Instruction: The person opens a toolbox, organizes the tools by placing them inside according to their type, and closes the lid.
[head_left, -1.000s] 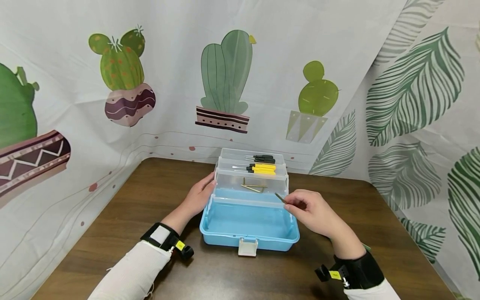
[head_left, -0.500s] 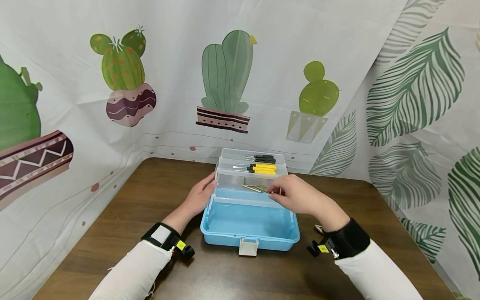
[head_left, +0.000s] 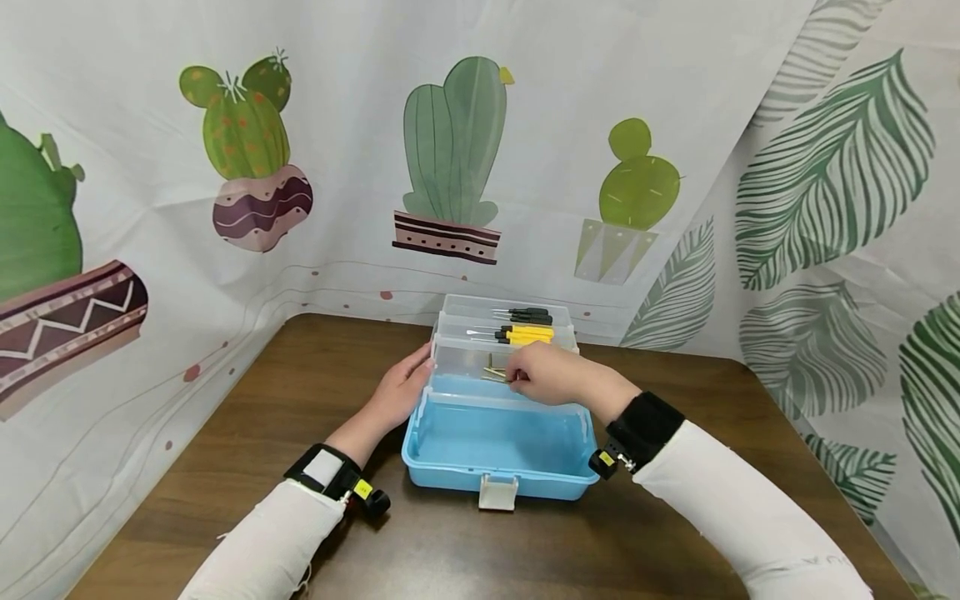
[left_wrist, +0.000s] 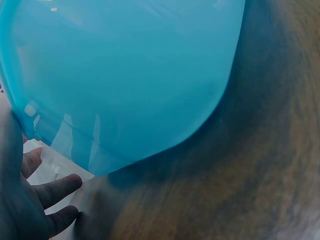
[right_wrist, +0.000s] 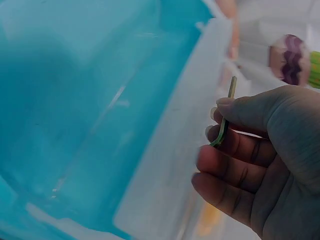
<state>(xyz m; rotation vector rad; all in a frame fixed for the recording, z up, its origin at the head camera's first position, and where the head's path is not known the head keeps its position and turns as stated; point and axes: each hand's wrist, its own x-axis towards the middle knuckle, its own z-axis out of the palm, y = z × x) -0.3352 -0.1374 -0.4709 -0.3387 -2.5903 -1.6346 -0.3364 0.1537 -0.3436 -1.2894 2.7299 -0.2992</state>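
Note:
A light blue toolbox [head_left: 450, 477] stands unfolded, its clear tiered trays raised at the back. My right hand [head_left: 553, 372] is over the lowest clear tray [head_left: 457, 360]. Between thumb and fingers it pinches a small L-shaped hex key [right_wrist: 232, 91], seen in the right wrist view. Several brassy hex keys [head_left: 492, 372] lie in that tray, partly covered by the hand. My left hand [head_left: 399, 390] rests against the trays' left side with fingers extended; the left wrist view shows those fingers [left_wrist: 57, 192] spread beside the blue wall.
Yellow-handled screwdrivers [head_left: 529, 333] fill part of the middle tray, and black-handled ones [head_left: 531, 317] lie in the top tray. A pale latch [head_left: 497, 493] hangs at the toolbox front. Brown wooden table [head_left: 300, 400] surrounds it; a cactus-print cloth [head_left: 337, 167] hangs behind.
My right hand has moved left and inward from the toolbox's right edge to the lowest tray, carrying the hex key. The left hand has stayed in place.

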